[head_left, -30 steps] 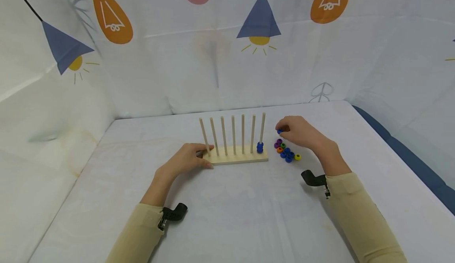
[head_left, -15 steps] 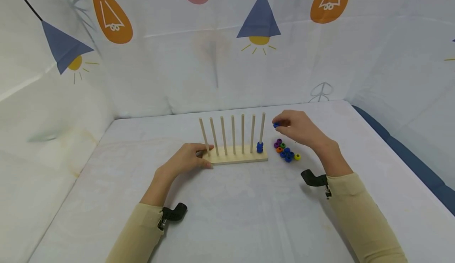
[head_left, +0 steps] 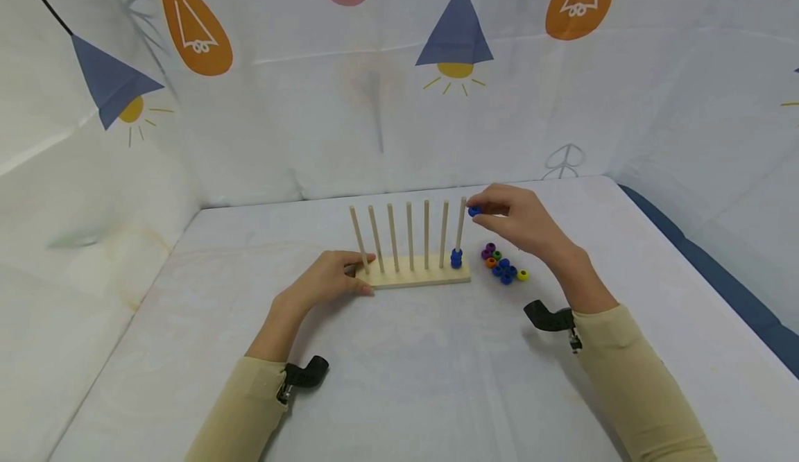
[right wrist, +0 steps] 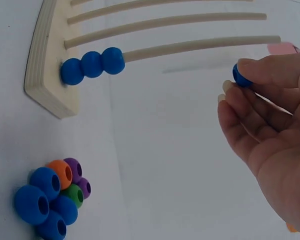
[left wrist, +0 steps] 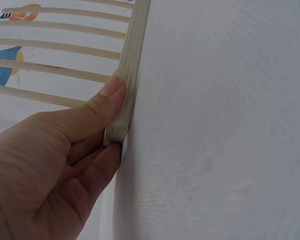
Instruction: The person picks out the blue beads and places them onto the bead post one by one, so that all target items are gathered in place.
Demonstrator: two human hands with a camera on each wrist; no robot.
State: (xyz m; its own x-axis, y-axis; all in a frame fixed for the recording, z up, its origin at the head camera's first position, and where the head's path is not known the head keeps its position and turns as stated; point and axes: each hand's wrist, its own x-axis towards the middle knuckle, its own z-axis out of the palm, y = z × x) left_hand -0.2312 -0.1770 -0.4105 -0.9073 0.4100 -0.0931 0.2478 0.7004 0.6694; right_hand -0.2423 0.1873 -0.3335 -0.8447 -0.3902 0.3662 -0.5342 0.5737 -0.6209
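Observation:
A pale wooden peg rack (head_left: 417, 279) with a row of upright rods stands on the table. My left hand (head_left: 324, 280) grips its left end; in the left wrist view the thumb lies on the base's front edge (left wrist: 132, 55). Three blue beads (right wrist: 92, 64) are stacked at the bottom of the rightmost rod (right wrist: 200, 46). Between thumb and fingertips my right hand (head_left: 521, 219) pinches another blue bead (right wrist: 241, 76), held close beside the top of that rod and apart from it in the right wrist view.
Right of the rack lies a cluster of loose beads: several blue beads (head_left: 507, 279), an orange bead (head_left: 491, 263), a green bead (head_left: 496, 256), purple beads (head_left: 486, 254) and a yellow bead (head_left: 522, 275). A white cloth covers the table (head_left: 399, 365); a printed curtain (head_left: 299, 129) hangs behind.
My right hand has carried the blue bead up and left, from above the loose beads to beside the rightmost rod's top. The left hand and the rack have stayed put.

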